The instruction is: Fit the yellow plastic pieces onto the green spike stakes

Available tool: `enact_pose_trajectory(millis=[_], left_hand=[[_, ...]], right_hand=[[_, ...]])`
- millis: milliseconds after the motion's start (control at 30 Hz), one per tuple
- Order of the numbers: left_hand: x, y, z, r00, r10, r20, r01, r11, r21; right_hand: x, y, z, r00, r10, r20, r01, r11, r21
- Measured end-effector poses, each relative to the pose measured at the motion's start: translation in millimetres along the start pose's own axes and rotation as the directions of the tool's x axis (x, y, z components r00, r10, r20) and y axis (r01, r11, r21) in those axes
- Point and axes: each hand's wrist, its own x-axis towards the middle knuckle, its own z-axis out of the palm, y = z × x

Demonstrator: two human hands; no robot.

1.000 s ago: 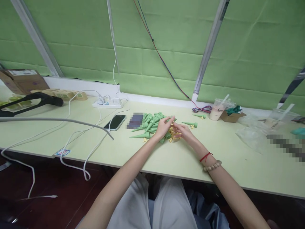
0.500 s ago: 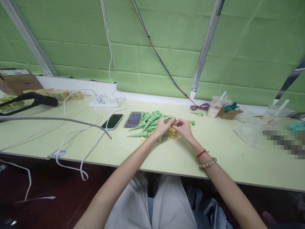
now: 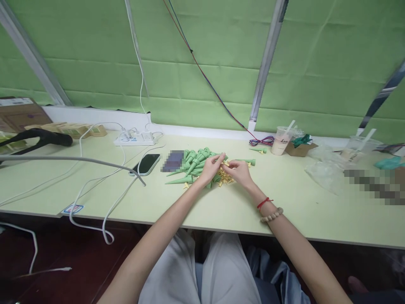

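My left hand and my right hand meet over a pile of small parts, fingertips close together. Between them is a small yellow plastic valve piece, pinched by the fingers of both hands. Under and beside my left hand lie green plastic watering spikes, heaped with their tapered ends mostly toward the left. Loose yellow valve pieces are piled just below my fingertips. Another green spike shows behind my right hand. My palms hide part of the heap.
A phone lies left of the heap, with white cables around it and a power strip behind. At the back right stand a drink cup, a small cardboard box and a crumpled plastic bag. One spike lies apart.
My hands have come slightly lower and apart, and a yellow piece now shows between the fingertips. The whole view has shifted a little.
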Motion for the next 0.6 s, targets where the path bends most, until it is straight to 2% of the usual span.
enact_pose_trajectory(millis=[133, 200, 233, 267, 333, 400, 433, 500, 567, 600], left_hand=[[-1.9, 5.5, 2.9, 1.000, 0.006, -0.031, -0.005, 1.000, 0.019], [-3.1, 8.3, 4.0, 0.999, 0.031, -0.043, -0.029, 0.999, 0.035], [-3.7, 9.1, 4.3, 0.998, 0.042, -0.044, -0.040, 0.998, 0.044], [-4.2, 9.4, 4.4, 0.998, 0.049, -0.042, -0.047, 0.997, 0.056], [-4.5, 9.1, 4.0, 0.997, 0.057, -0.045, -0.053, 0.995, 0.079], [-3.8, 8.8, 3.0, 0.996, 0.054, -0.066, -0.049, 0.995, 0.082], [-3.2, 9.0, 2.2, 0.996, 0.046, -0.081, -0.041, 0.997, 0.070], [-1.8, 10.5, 0.0, 0.994, 0.033, -0.106, -0.029, 0.999, 0.033], [-0.8, 12.4, -2.5, 0.994, 0.034, -0.104, -0.033, 0.999, 0.009], [-0.5, 13.1, -3.8, 0.994, 0.044, -0.100, -0.044, 0.999, 0.010]], right_hand=[[0.6, 4.1, -0.5, 0.968, -0.239, -0.079, 0.218, 0.952, -0.215], [1.3, 5.9, -1.6, 0.957, -0.269, -0.112, 0.233, 0.936, -0.263], [1.8, 6.5, -2.4, 0.961, -0.246, -0.122, 0.209, 0.944, -0.255], [2.3, 6.8, -3.4, 0.974, -0.192, -0.120, 0.162, 0.961, -0.222], [3.1, 6.1, -5.2, 0.999, 0.001, -0.043, -0.005, 0.996, -0.087], [3.1, 3.6, -5.8, 0.968, 0.217, 0.126, -0.233, 0.963, 0.135], [2.6, 1.7, -5.4, 0.932, 0.295, 0.209, -0.343, 0.903, 0.259], [0.9, -2.8, -3.4, 0.863, 0.373, 0.342, -0.501, 0.723, 0.475], [-1.1, -6.8, -0.9, 0.812, 0.388, 0.436, -0.583, 0.551, 0.597], [-2.0, -8.1, 0.0, 0.791, 0.380, 0.479, -0.611, 0.494, 0.618]])
